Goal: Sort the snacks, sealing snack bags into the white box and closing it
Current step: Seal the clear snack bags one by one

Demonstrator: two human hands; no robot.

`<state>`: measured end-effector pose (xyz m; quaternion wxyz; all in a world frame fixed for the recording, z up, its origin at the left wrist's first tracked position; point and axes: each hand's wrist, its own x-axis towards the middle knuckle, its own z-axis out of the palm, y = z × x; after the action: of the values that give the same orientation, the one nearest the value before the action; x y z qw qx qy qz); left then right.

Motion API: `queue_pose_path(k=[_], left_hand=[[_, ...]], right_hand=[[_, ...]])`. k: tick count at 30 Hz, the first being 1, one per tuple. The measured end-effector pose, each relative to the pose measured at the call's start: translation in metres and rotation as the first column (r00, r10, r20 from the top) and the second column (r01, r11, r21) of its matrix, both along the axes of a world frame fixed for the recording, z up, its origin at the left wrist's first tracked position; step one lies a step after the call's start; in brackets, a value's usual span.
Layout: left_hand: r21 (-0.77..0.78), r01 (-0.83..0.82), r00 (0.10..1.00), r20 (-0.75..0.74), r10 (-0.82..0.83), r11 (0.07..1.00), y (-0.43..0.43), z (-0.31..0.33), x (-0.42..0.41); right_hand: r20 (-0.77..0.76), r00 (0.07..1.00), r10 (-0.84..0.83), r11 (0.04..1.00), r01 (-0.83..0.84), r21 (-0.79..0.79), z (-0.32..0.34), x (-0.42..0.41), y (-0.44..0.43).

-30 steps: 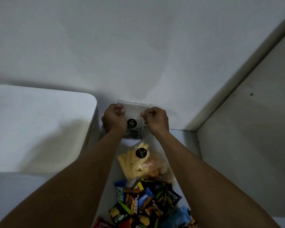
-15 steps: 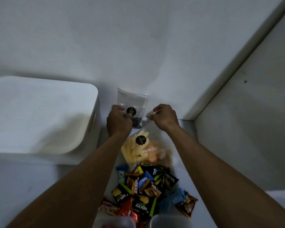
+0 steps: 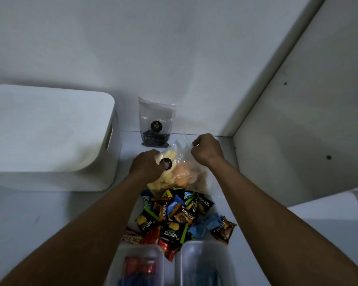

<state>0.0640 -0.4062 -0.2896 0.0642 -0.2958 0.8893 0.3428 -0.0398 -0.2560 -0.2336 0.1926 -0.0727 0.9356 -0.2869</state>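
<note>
Pinching the clear bag of yellow sticks (image 3: 168,172), the left hand (image 3: 147,165) has its grip closed on the left edge, and the right hand (image 3: 207,149) nips the top right corner. A sealed bag of dark snacks (image 3: 156,122) stands upright against the wall, beside the lidded white box (image 3: 50,137). Wrapped snacks (image 3: 174,215) lie piled on the surface (image 3: 39,213) just below.

Both bare forearms reach forward side by side, the left hand (image 3: 147,165) curled knuckles-up with fingers bent under, the right hand (image 3: 207,148) raised slightly farther, its fingers pinched together.
</note>
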Motion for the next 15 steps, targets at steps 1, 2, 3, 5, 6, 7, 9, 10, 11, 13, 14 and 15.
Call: queue_pose_path(k=[1, 2, 3, 5, 6, 7, 9, 10, 11, 13, 14, 15], left_hand=[[0.007, -0.007, 1.0, -0.014, 0.007, 1.0, 0.0, 0.001, 0.002], [0.018, -0.017, 0.999, -0.03, 0.017, 1.0, 0.0, 0.003, 0.005], [0.03, -0.029, 0.998, -0.048, 0.03, 0.999, 0.002, 0.007, 0.009], [0.061, -0.051, 0.996, -0.074, 0.055, 0.997, 0.004, 0.012, 0.013], [0.075, -0.061, 0.994, -0.088, 0.067, 0.995, 0.006, 0.016, 0.016], [0.094, -0.069, 0.991, -0.104, 0.079, 0.993, 0.008, 0.022, 0.02], [0.118, -0.077, 0.984, -0.152, 0.095, 0.99, 0.014, 0.041, 0.027], [0.124, -0.075, 0.978, -0.184, 0.097, 0.989, 0.016, 0.052, 0.03], [0.134, -0.073, 0.97, -0.222, 0.102, 0.988, 0.019, 0.065, 0.033], [0.158, -0.062, 0.944, -0.311, 0.109, 0.986, 0.025, 0.095, 0.041], [0.171, -0.056, 0.924, -0.364, 0.116, 0.984, 0.029, 0.111, 0.046], [0.196, -0.053, 0.899, -0.418, 0.132, 0.979, 0.031, 0.127, 0.052]], right_hand=[[0.023, 1.0, -0.008, 0.998, 0.01, -0.055, 0.003, 0.001, 0.0], [0.059, 0.998, -0.008, 0.994, 0.014, -0.108, 0.007, 0.003, 0.001], [0.086, 0.996, 0.004, 0.988, 0.01, -0.156, 0.012, 0.006, 0.002], [0.126, 0.992, 0.026, 0.97, 0.006, -0.244, 0.021, 0.008, 0.004], [0.139, 0.99, 0.037, 0.959, 0.004, -0.283, 0.029, 0.01, 0.006], [0.145, 0.988, 0.053, 0.95, -0.006, -0.312, 0.039, 0.015, 0.008], [0.129, 0.986, 0.108, 0.931, -0.055, -0.36, 0.064, 0.023, 0.012], [0.112, 0.984, 0.14, 0.921, -0.088, -0.38, 0.077, 0.028, 0.014], [0.093, 0.98, 0.173, 0.911, -0.123, -0.394, 0.09, 0.031, 0.016], [0.062, 0.97, 0.235, 0.889, -0.188, -0.418, 0.118, 0.039, 0.021], [0.045, 0.963, 0.264, 0.879, -0.221, -0.422, 0.133, 0.044, 0.025], [0.024, 0.957, 0.29, 0.87, -0.253, -0.424, 0.147, 0.049, 0.028]])
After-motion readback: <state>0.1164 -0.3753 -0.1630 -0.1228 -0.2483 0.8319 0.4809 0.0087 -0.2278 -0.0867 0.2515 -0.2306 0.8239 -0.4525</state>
